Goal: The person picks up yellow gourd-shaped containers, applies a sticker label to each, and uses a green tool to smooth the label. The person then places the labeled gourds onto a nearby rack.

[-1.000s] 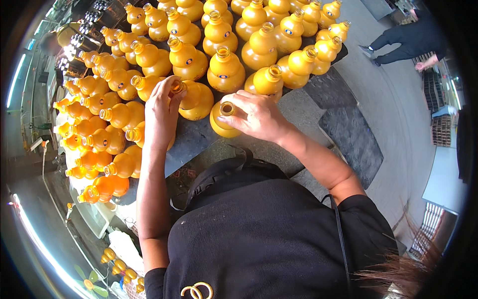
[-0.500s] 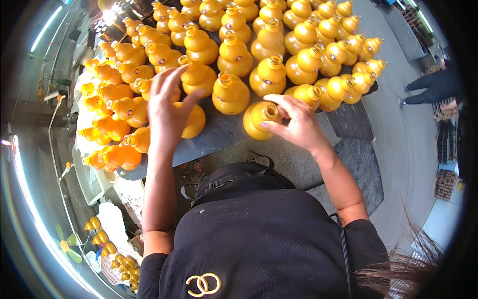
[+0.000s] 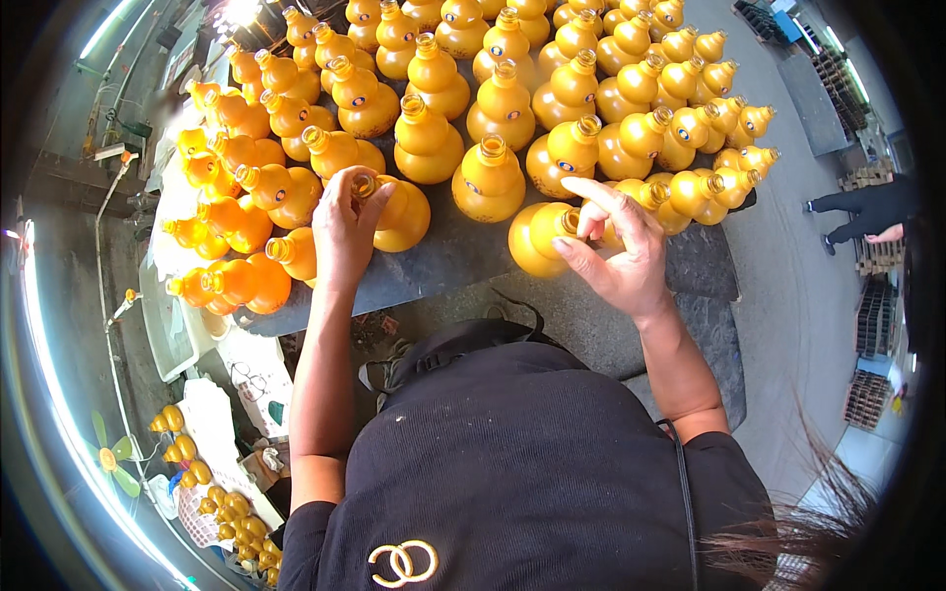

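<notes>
Yellow gourd-shaped bottles with open necks stand in rows on a dark table (image 3: 434, 271). My left hand (image 3: 343, 231) is closed round the neck of a front-row bottle (image 3: 402, 219), thumb and fingers at its rim. Toward the right, my right hand (image 3: 631, 251) has thumb and forefinger spread, with nothing held between them. Just left of it, a gourd-shaped bottle (image 3: 537, 241) stands at the table's front edge, its mouth near the thumb tip. Between the two hands, slightly farther back, is another bottle (image 3: 488, 182) with a small round sticker.
More amber bottles (image 3: 236, 522) lie at the lower left, near a small green-bladed fan (image 3: 116, 455). A white tub (image 3: 169, 315) sits left of the table. At the far right, a person in dark clothes (image 3: 867, 209) stands near stacked crates (image 3: 869, 399).
My left hand has come down and closed on a bottle's neck. My right hand has let go of the front bottle and drawn slightly right. The view has shifted a little.
</notes>
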Tool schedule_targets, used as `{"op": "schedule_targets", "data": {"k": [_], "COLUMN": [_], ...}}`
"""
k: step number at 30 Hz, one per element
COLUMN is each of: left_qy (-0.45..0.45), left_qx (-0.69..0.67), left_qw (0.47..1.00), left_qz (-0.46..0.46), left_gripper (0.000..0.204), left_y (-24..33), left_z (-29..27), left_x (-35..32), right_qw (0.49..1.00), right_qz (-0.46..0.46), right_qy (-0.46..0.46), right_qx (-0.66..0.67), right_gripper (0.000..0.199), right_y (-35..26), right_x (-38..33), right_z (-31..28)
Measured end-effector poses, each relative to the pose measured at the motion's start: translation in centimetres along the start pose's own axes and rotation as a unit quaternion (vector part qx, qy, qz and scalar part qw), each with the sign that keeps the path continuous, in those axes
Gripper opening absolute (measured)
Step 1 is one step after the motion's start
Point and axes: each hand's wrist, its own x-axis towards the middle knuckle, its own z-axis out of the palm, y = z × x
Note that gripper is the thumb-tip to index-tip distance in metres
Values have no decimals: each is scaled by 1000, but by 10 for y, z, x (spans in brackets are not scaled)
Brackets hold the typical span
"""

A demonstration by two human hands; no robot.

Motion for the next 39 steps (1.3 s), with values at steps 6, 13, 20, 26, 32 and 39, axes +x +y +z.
{"op": "schedule_targets", "data": {"k": [6,13,20,26,32,39], "left_qy": [-15,51,210,128,146,185], "left_qx": [-2,-9,138,16,17,31], "left_qw": [1000,998,968,989,987,981], "left_qz": [10,46,25,-67,-58,-57], "left_gripper": [28,38,50,32,29,30], "left_y": [-2,-8,-36,-65,-66,-65], "left_z": [-6,6,-77,-72,-64,-53], "left_x": [4,-7,-44,-50,-38,-28], "right_qw": [998,991,984,981,987,988], "right_qz": [-37,-76,-91,-81,-56,-48], "right_qy": [-46,-90,-126,-139,-123,-129], "right_qx": [7,69,93,109,82,73], "right_gripper": [47,44,35,32,31,31], "right_y": [-14,-37,-53,-59,-58,-57], "right_x": [-4,5,21,16,4,-4], "right_z": [18,51,88,110,104,100]}}
